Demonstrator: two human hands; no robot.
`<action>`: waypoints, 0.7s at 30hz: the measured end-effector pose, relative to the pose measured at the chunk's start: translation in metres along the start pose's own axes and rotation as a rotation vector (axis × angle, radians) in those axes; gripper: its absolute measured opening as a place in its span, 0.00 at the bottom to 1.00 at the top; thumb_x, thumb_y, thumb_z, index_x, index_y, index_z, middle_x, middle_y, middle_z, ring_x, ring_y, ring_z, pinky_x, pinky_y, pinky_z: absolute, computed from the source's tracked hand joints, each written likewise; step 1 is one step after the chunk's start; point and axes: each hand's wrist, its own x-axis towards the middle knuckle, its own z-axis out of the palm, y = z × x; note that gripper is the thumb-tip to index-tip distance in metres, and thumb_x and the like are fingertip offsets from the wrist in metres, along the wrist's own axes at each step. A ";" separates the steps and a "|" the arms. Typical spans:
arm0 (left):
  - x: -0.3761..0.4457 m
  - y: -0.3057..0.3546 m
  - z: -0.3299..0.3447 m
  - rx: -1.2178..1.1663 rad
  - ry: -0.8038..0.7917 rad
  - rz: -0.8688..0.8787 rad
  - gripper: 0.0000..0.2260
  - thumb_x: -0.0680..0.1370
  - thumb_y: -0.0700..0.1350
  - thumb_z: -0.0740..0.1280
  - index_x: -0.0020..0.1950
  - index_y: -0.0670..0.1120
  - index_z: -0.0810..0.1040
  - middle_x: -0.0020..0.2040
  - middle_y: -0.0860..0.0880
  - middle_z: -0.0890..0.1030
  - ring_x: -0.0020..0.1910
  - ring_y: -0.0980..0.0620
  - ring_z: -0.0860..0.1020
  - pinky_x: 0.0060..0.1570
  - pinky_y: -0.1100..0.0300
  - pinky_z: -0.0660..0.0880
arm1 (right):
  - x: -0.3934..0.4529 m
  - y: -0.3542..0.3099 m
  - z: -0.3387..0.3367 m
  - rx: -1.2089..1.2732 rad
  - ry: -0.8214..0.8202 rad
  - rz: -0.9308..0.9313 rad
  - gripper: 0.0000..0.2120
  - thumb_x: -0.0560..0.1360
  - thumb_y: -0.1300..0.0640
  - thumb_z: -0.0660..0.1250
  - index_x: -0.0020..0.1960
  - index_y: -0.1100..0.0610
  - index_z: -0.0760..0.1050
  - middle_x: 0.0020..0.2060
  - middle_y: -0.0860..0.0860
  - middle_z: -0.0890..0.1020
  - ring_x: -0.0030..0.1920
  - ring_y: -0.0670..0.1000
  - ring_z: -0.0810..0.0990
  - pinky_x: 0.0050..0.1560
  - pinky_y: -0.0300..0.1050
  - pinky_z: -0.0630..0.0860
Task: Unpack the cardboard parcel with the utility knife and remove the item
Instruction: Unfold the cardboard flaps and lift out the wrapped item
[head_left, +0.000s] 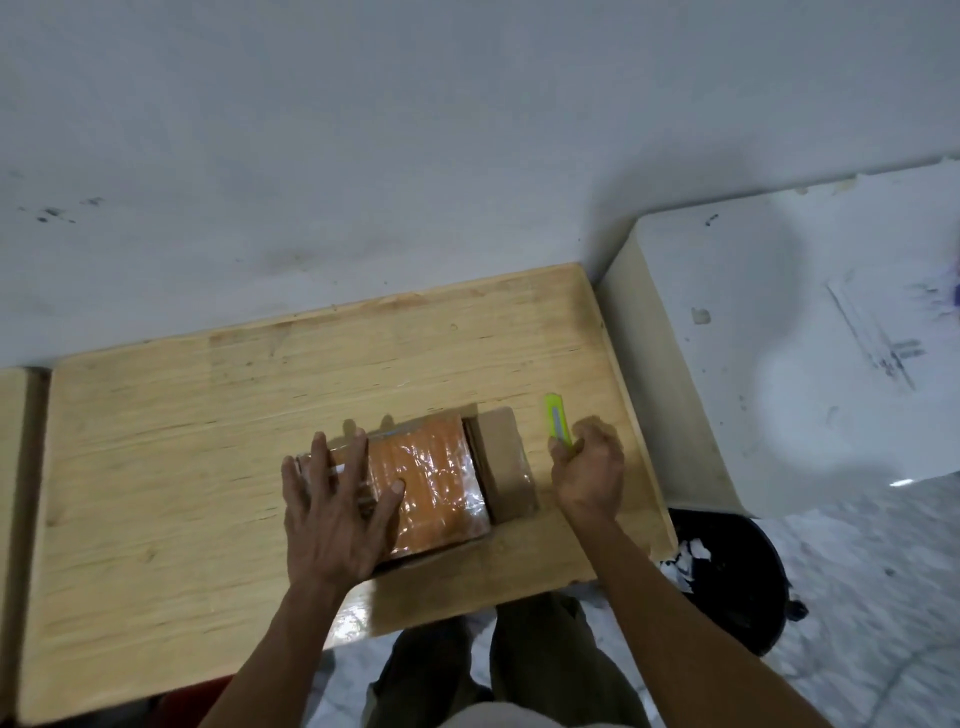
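Your left hand (332, 506) lies flat and spread on the cardboard parcel (415, 486), fingers splayed and gripping nothing, the palm pressing down on the parcel's left part. The parcel sits on the wooden counter (171, 441), close to the near edge. It is already opened: a brown cardboard flap (506, 462) stands folded out just beyond your left thumb, on the side toward your right hand. Inside, the item (436, 483) shows as an orange block wrapped in shiny clear plastic, still lying in the parcel. Your left thumb tip touches its wrapped top, and the rest of the item stretches away from that hand toward the open flap.

Your right hand (589, 475) is clenched around the utility knife (557, 421), a yellow-green handle that sticks out past your knuckles, pointing away from you. Whether the blade is extended you cannot tell from here. That hand rests on or just above the counter right beside the flap, apart from the parcel, with the knife tip ahead of your fingers and clear of the cardboard.

To the outer side of your right hand, past the counter's end, stands a white cabinet (779, 322), and below your right forearm a black bin (737, 577) sits on the floor with white scraps in it. Beyond both hands rises a pale wall (415, 156).
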 end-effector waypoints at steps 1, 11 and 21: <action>-0.002 0.001 -0.001 0.006 0.022 -0.005 0.36 0.77 0.71 0.50 0.82 0.57 0.49 0.83 0.44 0.51 0.81 0.38 0.46 0.78 0.37 0.47 | -0.003 -0.002 -0.001 -0.033 0.030 -0.054 0.13 0.75 0.54 0.70 0.56 0.60 0.78 0.52 0.59 0.80 0.56 0.62 0.76 0.53 0.50 0.74; -0.049 0.004 -0.007 -0.392 0.155 -0.121 0.34 0.81 0.62 0.55 0.82 0.52 0.46 0.83 0.47 0.47 0.81 0.45 0.50 0.73 0.47 0.55 | -0.080 -0.030 0.024 0.239 -0.342 -0.232 0.23 0.78 0.40 0.58 0.70 0.45 0.68 0.65 0.47 0.76 0.63 0.48 0.76 0.61 0.51 0.77; -0.056 -0.035 0.006 -0.311 0.134 -0.217 0.37 0.81 0.65 0.47 0.82 0.43 0.47 0.83 0.41 0.49 0.82 0.43 0.47 0.79 0.41 0.50 | -0.100 -0.032 0.042 0.301 -0.203 -0.164 0.13 0.80 0.61 0.62 0.62 0.52 0.77 0.51 0.48 0.78 0.49 0.49 0.79 0.49 0.42 0.78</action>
